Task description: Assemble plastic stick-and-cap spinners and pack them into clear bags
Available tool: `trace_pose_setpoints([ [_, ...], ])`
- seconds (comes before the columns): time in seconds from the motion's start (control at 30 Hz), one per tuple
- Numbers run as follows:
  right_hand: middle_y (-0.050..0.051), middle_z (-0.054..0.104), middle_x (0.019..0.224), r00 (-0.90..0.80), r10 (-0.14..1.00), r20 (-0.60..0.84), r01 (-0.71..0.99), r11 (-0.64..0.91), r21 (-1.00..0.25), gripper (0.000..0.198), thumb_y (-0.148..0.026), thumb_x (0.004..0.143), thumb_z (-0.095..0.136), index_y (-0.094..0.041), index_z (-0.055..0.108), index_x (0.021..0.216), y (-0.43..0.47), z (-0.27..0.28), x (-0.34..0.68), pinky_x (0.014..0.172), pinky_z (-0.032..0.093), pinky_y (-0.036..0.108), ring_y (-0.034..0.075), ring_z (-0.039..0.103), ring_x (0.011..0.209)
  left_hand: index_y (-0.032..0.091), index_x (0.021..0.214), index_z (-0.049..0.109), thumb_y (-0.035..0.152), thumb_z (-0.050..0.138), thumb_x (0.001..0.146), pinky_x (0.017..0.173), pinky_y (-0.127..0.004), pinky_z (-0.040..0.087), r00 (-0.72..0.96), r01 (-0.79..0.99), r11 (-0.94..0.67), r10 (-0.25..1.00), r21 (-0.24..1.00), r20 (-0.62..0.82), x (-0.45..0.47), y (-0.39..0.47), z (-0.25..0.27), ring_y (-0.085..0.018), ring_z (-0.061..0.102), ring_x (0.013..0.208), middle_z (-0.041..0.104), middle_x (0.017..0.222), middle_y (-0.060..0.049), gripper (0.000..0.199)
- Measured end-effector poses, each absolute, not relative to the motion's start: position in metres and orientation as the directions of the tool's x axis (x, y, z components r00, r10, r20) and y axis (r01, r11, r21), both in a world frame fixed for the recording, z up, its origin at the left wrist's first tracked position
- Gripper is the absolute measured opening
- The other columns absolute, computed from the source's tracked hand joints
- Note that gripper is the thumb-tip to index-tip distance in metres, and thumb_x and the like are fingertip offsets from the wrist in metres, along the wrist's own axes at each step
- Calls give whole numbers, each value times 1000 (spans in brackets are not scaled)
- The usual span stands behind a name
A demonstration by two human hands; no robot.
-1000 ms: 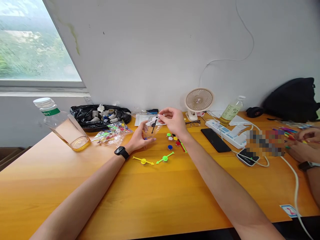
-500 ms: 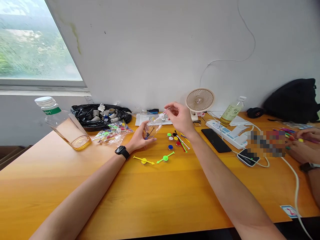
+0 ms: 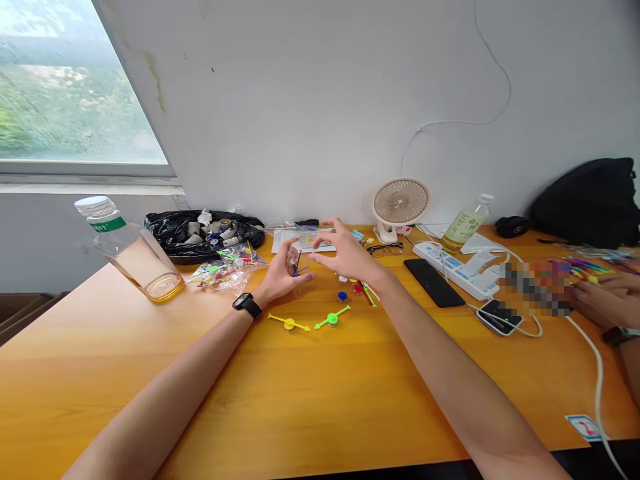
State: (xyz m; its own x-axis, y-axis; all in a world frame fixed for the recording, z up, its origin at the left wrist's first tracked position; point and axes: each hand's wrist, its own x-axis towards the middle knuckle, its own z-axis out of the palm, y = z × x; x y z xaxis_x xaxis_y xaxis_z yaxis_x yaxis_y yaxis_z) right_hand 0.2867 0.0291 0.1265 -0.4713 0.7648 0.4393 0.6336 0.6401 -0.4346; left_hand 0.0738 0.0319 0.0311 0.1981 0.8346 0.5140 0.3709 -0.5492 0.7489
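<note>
My left hand (image 3: 284, 275) is curled around a small clear plastic bag (image 3: 294, 256), its thumb and forefinger well apart. Dark, thin pieces (image 3: 297, 267) show at the bag, partly hidden by the hand. Just right of it hovers my right hand (image 3: 345, 252), fingers bent and apart, with nothing visible between them. Below the hands lie a yellow arrow spinner (image 3: 289, 325) and a green arrow spinner (image 3: 333, 319). A blue disc (image 3: 342, 296), a red disc (image 3: 358, 288) and loose coloured arrows (image 3: 370, 295) are partly covered by my right hand and forearm.
At left are a large bottle (image 3: 137, 257), a black bag of tubes (image 3: 163, 230) and a packet of coloured parts (image 3: 227, 268). Rightward stand a fan (image 3: 400, 202), glasses (image 3: 386, 249), a phone (image 3: 433, 283) and a power strip (image 3: 453, 270). Another person's hand (image 3: 603, 300) is at far right.
My right hand has let go of the white piece it pinched; its fingers have spread and come lower. The clear bag at my left hand looks more bunched up.
</note>
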Motion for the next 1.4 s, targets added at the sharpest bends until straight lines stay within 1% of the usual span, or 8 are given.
trace_pose_setpoints([
  [0.13,10,47,145,-495,765,412,494,638,-591,8,-18,95,63,-17,70,91,30,127,288,92,60,34,13,70,93,27,154,39,55,85,80,88,-37,53,223,248,-535,843,808,490,71,33,44,-22,62,99,60,115,-7,91],
  [0.27,12,44,148,-494,751,439,460,654,-601,11,-9,88,62,-16,70,88,28,131,287,91,63,34,14,71,97,34,159,32,51,69,94,89,-37,56,302,177,-551,819,816,487,52,35,75,-23,65,107,58,137,-11,77],
  [0.33,12,44,150,-499,747,438,462,657,-595,14,-6,86,61,-16,71,87,29,131,289,93,64,36,16,71,102,37,159,34,48,76,90,92,-37,56,420,245,-601,773,761,476,39,34,96,-24,65,113,54,147,-11,82],
  [0.47,11,52,143,-538,700,469,429,707,-562,16,-6,85,61,-17,73,84,35,126,291,99,62,39,23,67,118,30,136,64,48,78,89,88,-34,52,559,478,-701,707,529,432,24,24,132,-22,63,105,61,136,-9,53],
  [0.67,8,60,125,-589,640,494,280,735,-618,17,-8,86,59,-19,71,82,33,126,286,97,63,37,19,67,110,31,144,61,41,74,92,83,-30,50,626,583,-735,678,347,385,24,14,149,-21,62,100,61,123,-8,54],
  [0.87,5,71,99,-584,654,480,349,737,-579,20,-5,82,58,-18,73,83,28,139,288,85,61,31,18,69,92,21,90,76,37,70,95,77,-29,48,629,604,-730,683,319,372,19,13,162,-18,65,87,70,108,-6,19],
  [1.13,5,75,87,-567,707,423,442,694,-568,14,-12,85,62,-16,76,86,20,153,290,74,52,28,16,67,78,21,86,80,34,72,92,75,-28,49,603,632,-707,706,319,371,16,8,170,-19,68,83,77,94,-5,16],
  [1.4,4,75,87,-624,700,347,462,689,-559,14,-16,88,63,-17,77,89,22,150,292,72,49,28,17,66,78,25,93,82,43,77,89,76,-29,49,595,624,-688,726,371,344,10,17,161,-19,69,90,76,118,-5,19],
])
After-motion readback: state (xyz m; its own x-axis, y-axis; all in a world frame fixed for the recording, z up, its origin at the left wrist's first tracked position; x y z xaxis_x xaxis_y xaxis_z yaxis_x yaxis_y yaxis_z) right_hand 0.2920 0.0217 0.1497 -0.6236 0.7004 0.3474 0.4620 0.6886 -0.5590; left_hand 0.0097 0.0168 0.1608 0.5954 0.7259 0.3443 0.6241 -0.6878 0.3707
